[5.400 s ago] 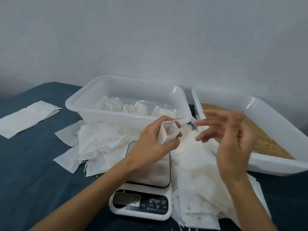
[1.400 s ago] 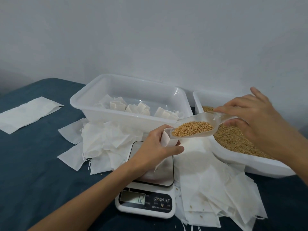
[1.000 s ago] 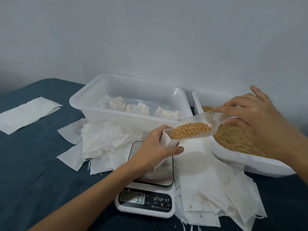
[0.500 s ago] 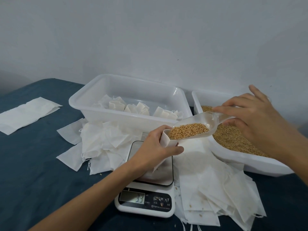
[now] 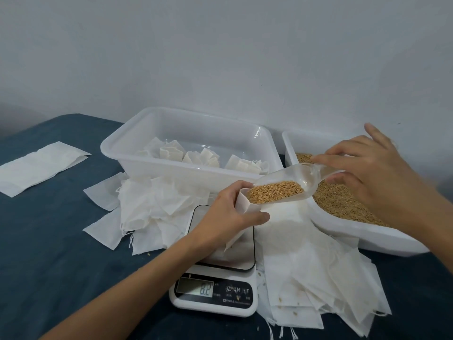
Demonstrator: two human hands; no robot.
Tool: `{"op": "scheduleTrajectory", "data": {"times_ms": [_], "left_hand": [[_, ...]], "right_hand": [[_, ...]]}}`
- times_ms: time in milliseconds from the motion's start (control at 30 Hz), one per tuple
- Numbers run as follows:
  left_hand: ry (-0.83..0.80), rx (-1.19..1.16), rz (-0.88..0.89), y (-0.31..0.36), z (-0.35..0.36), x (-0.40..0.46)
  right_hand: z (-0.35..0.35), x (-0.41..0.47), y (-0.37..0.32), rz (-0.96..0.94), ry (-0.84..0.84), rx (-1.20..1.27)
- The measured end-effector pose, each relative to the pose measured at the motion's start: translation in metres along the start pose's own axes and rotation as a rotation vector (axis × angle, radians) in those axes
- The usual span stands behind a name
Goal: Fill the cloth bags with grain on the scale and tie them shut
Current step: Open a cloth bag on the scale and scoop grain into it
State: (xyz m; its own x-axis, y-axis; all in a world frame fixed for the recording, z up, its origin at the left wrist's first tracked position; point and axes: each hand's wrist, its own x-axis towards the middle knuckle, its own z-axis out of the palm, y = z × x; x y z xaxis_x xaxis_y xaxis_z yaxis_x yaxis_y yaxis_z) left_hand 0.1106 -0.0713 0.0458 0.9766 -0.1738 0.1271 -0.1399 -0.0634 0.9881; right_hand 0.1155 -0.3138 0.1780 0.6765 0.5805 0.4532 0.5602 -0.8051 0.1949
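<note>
The left hand (image 5: 226, 214) is wrapped around a small white cloth bag (image 5: 241, 204), fingers curled close about its neck so the mouth stays open, and the bag's lower end hangs down onto the platform of the kitchen scale (image 5: 215, 283). The scale's display appears to read 82, though the digits are small. The right hand (image 5: 375, 173) pinches the handle of a clear plastic scoop (image 5: 289, 182), fingers narrow on it with one finger lifted free, and the scoop tilts down to the left so that its lip sits at the bag's mouth. The scoop is loaded with golden grain (image 5: 274, 191). Behind the right hand stands a white tub of grain (image 5: 343, 231), partly filled. To the left of it, behind the scale, sits a second white tub (image 5: 152, 133) with several tied, filled bags (image 5: 201, 157) lined up inside. Flat empty bags lie in a loose heap (image 5: 147, 209) left of the scale and in a wider spread (image 5: 313, 278) on its right, some with stray grains on them. One folded white sheet (image 5: 36, 165) lies well apart at the far left of the dark blue table (image 5: 49, 253).
</note>
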Motion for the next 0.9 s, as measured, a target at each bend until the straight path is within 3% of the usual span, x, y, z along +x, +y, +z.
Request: {"op": "scheduleTrajectory", "data": {"times_ms": [900], "left_hand": [[-0.063, -0.032, -0.044, 0.0054, -0.0081, 0.0021]], "right_hand": [[0.0079, 0.0, 0.0013, -0.032, 0.028, -0.002]]}}
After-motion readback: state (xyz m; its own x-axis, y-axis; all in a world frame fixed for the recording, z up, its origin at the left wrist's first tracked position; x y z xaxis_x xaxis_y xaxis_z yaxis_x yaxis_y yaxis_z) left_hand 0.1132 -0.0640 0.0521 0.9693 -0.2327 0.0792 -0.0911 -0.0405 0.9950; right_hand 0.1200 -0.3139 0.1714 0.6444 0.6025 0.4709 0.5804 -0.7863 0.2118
